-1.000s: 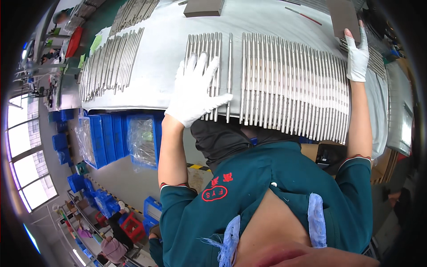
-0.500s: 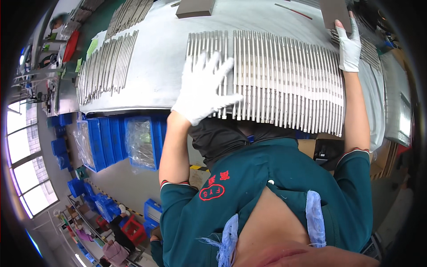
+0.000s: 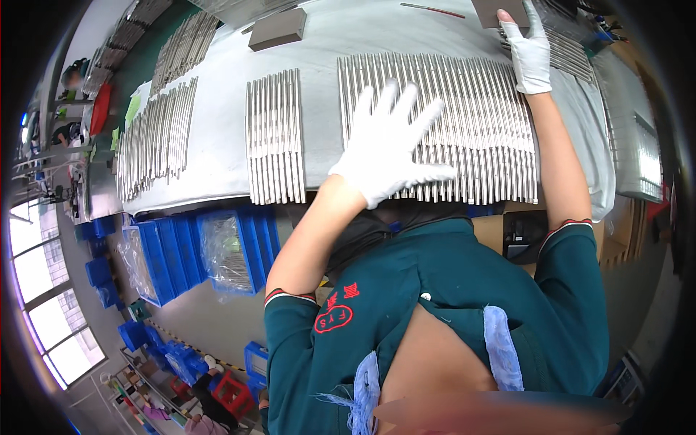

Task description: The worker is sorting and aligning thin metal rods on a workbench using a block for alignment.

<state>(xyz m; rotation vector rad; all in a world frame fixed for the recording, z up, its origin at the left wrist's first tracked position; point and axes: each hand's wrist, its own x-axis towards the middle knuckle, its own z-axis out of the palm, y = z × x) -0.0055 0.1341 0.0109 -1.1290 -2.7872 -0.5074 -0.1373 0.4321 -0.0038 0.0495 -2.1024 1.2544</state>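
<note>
My left hand, in a white glove, is spread flat over the left part of a wide row of slim metal rods. Its fingers are apart and grip nothing; light contact with the rods cannot be made out. A narrower group of similar rods lies to the left, with a strip of cloth between the two. At the far right, my gloved right hand grips a grey-brown rectangular block. Its bare thumb tip rests on the block's face. More rods lie beside and partly under that hand.
White cloth covers the table. Two more rod bundles lie at the left, one behind the other. A second grey-brown block and a thin red-and-dark stick lie at the back. Blue crates stand below the table's left edge.
My left hand has moved right, from the narrow rod group onto the wide row. The gap between those groups has widened. The whole view has also shifted; my right hand stays at the block.
</note>
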